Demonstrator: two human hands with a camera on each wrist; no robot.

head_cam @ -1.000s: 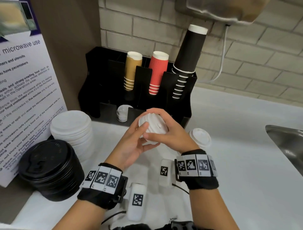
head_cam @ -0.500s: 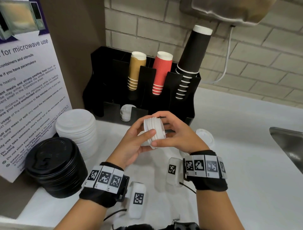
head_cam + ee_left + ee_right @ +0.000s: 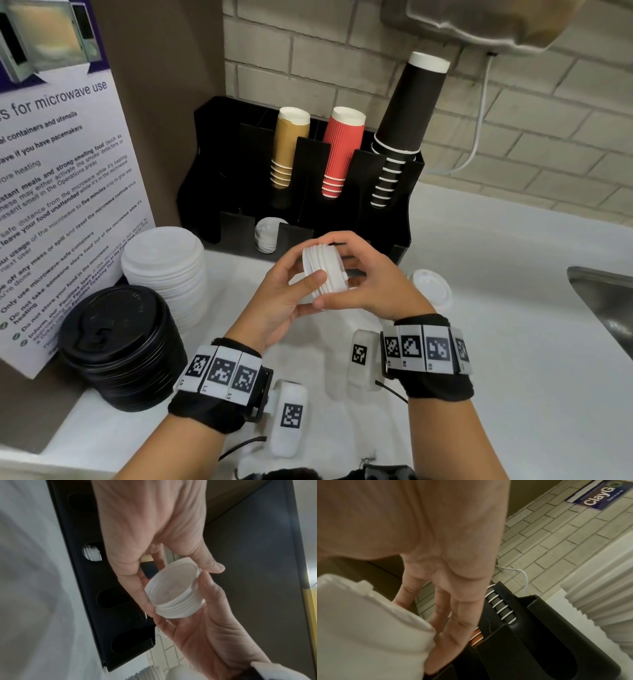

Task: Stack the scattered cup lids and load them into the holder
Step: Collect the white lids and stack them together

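The left hand (image 3: 284,298) and right hand (image 3: 370,287) together grip a small stack of white lids (image 3: 325,270), turned on edge, fingers curled round its rim. Just beyond them stands the black holder (image 3: 387,219): its upper slots hold tan, red and black cup stacks, one lower slot a few white lids (image 3: 267,233). A single lid (image 3: 430,286) lies on the counter just right of the right hand, with the sink edge (image 3: 596,291) farther right.

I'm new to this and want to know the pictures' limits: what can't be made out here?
- Lid count: the small white lid stack is partly wrapped by the left hand and right hand in the head view; blurred in the left wrist view.
- Holder slot depths: too dark in every view.
- Right fingers contact: hidden behind the stack in the right wrist view.
- Sink: cut off by the head view's right edge.
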